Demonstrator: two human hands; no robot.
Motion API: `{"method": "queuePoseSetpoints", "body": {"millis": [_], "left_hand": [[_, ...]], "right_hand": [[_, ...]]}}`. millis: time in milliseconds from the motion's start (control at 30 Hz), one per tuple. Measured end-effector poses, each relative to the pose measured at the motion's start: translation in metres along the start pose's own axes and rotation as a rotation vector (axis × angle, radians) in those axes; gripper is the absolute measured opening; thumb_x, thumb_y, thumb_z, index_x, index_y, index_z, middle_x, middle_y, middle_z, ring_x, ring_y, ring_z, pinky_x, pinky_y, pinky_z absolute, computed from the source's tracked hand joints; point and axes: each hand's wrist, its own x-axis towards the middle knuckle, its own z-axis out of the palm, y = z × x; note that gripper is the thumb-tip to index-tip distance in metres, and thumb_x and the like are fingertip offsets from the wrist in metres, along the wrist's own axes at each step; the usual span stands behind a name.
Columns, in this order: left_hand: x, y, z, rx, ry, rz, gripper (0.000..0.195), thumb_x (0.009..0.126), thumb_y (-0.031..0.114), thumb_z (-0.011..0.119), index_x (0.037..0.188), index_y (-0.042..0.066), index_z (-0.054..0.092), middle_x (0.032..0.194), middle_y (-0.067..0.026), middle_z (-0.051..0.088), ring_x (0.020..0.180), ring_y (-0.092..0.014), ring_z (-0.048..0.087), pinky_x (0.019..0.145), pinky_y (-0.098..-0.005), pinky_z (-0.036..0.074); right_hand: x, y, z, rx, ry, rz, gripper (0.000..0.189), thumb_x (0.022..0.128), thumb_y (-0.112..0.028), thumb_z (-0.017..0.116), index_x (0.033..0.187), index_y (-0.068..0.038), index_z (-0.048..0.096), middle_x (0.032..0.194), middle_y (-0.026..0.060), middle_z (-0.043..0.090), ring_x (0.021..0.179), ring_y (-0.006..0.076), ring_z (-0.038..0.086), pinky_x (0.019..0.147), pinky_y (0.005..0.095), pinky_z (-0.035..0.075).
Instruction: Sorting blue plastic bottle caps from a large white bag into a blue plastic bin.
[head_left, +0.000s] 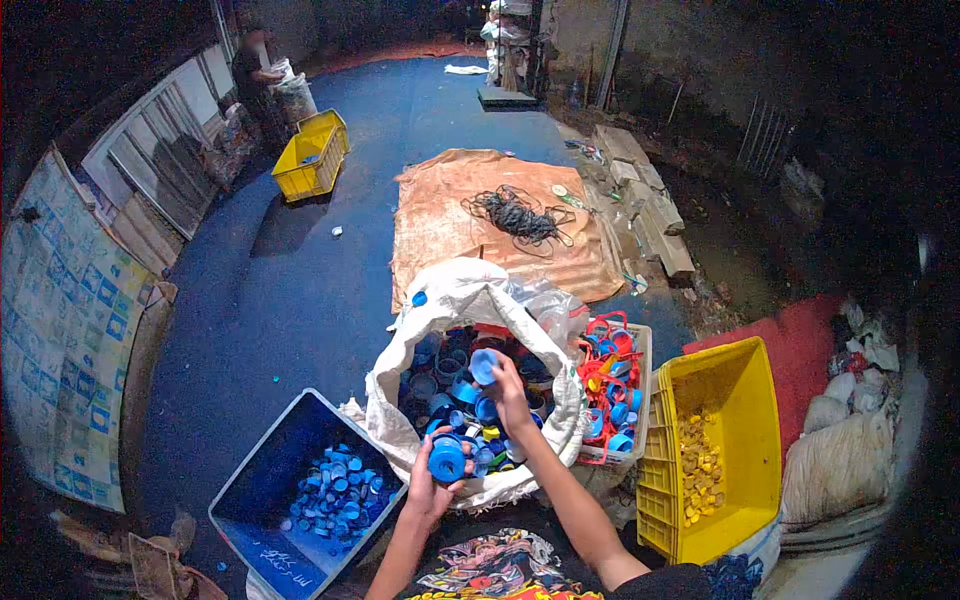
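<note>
My left hand (429, 480) holds a round blue plastic cap (447, 459) at the near rim of a white woven sack (386, 386). Over the sack's mouth, my right hand (510, 390) grips a lighter blue cap (484, 366) between thumb and fingers. The sack is rolled open and holds many plastic caps, mostly blue, with some yellow and white ones. A blue crate (255, 480) with blue caps in it stands at the left. Right of the sack, a yellow crate (739, 435) contains small yellow caps.
A pale crate (645, 390) of red and blue plastic pieces touches the sack's right side. Beyond the sack, an orange sheet (435, 217) bears tangled black cord (517, 216). Yellow crates (319, 161) stand farther off, near another person (255, 75). Wooden blocks (660, 232) lie at the right.
</note>
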Motion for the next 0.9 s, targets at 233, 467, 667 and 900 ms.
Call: {"method": "queuePoseSetpoints", "body": {"millis": [233, 467, 667, 900], "left_hand": [[0.001, 0.002, 0.007, 0.048, -0.008, 0.043, 0.043, 0.103, 0.049, 0.029, 0.128, 0.015, 0.042, 0.099, -0.0137, 0.059, 0.072, -0.023, 0.062, 0.039, -0.0203, 0.037], [-0.004, 0.004, 0.015, 0.137, -0.101, -0.065, 0.057, 0.099, 0.06, 0.025, 0.13, 0.015, 0.043, 0.096, -0.0141, 0.06, 0.07, -0.022, 0.062, 0.037, -0.0197, 0.036], [-0.008, -0.002, 0.003, 0.421, -0.013, -0.084, 0.077, 0.09, 0.074, 0.021, 0.125, 0.012, 0.048, 0.095, -0.0118, 0.064, 0.067, -0.021, 0.065, 0.035, -0.0197, 0.04], [-0.014, -0.007, -0.016, 0.078, -0.108, -0.202, 0.082, 0.085, 0.08, 0.032, 0.126, 0.011, 0.05, 0.1, -0.0107, 0.065, 0.058, -0.02, 0.064, 0.032, -0.019, 0.04]], "right_hand": [[-0.062, -0.065, 0.037, 0.471, -0.168, 0.188, 0.047, 0.101, -0.039, 0.034, 0.128, -0.005, 0.05, 0.112, 0.0159, 0.064, 0.088, 0.0204, 0.063, 0.081, 0.0368, 0.05], [-0.092, -0.089, 0.05, 0.326, -0.144, 0.126, 0.044, 0.099, -0.038, 0.041, 0.126, -0.005, 0.051, 0.119, 0.0154, 0.059, 0.107, 0.0245, 0.059, 0.095, 0.0389, 0.045], [-0.092, -0.095, 0.04, -0.87, -0.517, -0.422, 0.047, 0.075, -0.024, 0.077, 0.115, -0.006, 0.062, 0.112, 0.0121, 0.061, 0.106, 0.0279, 0.056, 0.096, 0.0391, 0.04], [-0.087, -0.078, 0.026, -0.789, -0.753, -0.342, 0.047, 0.076, -0.024, 0.077, 0.118, -0.006, 0.062, 0.115, 0.0112, 0.061, 0.112, 0.0273, 0.054, 0.1, 0.039, 0.038]]}}
